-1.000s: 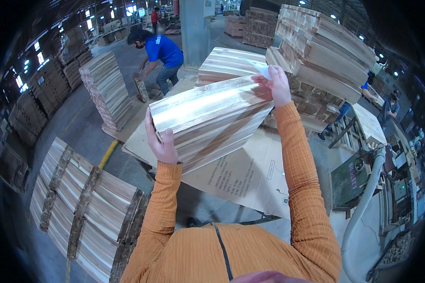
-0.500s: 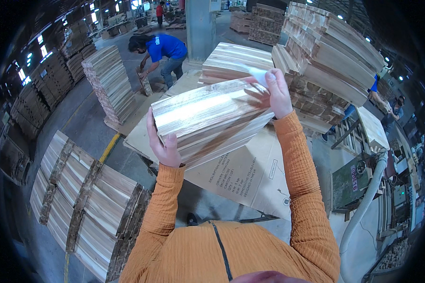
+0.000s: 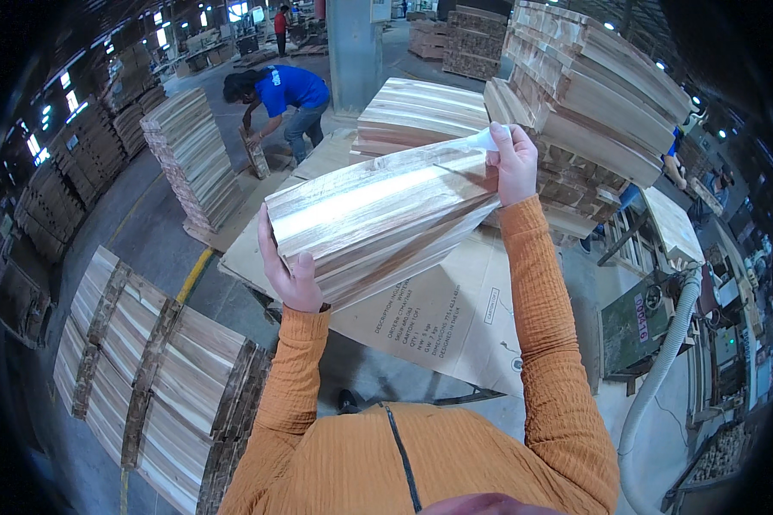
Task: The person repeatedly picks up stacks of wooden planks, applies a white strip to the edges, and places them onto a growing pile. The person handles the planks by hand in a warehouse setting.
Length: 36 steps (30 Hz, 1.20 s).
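While a rectangular striped brown-and-cream wooden pile [image 3: 369, 206] lies over the brown cardboard-covered bench [image 3: 455, 330], the left hand [image 3: 292, 279] has its fingers [image 3: 270, 245] gripping the left corner and the right hand [image 3: 519, 167] pinches a white sheet [image 3: 489, 142] at the right corner.

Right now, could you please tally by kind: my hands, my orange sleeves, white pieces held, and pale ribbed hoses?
Hands: 2 (left hand, right hand)
Orange sleeves: 2
White pieces held: 1
Pale ribbed hoses: 1
Total: 6
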{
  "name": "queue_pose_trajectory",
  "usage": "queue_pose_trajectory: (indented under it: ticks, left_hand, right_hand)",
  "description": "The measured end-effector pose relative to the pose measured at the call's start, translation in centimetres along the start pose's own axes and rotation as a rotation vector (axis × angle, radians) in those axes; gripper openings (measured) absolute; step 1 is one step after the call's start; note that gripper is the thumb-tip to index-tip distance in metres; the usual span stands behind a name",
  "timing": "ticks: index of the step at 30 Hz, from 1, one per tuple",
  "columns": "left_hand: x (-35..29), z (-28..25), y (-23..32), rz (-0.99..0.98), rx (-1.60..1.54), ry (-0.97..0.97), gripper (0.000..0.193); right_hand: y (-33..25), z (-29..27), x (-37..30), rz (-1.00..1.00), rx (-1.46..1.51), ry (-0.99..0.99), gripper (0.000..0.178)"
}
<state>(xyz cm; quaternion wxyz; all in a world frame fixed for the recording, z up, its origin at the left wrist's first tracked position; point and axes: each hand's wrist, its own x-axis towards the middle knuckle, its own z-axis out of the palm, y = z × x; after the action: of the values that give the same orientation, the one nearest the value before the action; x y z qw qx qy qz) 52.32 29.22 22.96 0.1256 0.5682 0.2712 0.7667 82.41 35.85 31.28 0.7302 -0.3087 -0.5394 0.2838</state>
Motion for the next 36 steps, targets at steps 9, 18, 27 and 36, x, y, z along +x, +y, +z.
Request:
queue_pose_trajectory:
  ticks: [9, 18, 27, 36]
  left_hand:
    - [0.1, 0.1, -0.3, 0.009, 0.014, 0.007, 0.079]
    - [0.0, -0.1, -0.3, 0.009, 0.022, -0.006, 0.078]
    - [0.0, -0.1, -0.5, 0.042, 0.064, -0.007, 0.077]
    - [-0.1, -0.1, -0.5, 0.029, 0.053, -0.016, 0.073]
  right_hand:
    - [0.2, 0.5, 0.0, -0.052, -0.140, -0.004, 0.024]
    - [0.3, 0.5, 0.0, -0.075, -0.174, -0.014, 0.025]
    - [0.2, 0.7, -0.1, -0.025, -0.139, 0.017, 0.024]
    - [-0.7, 1.3, -0.4, 0.135, -0.234, -0.192, 0.026]
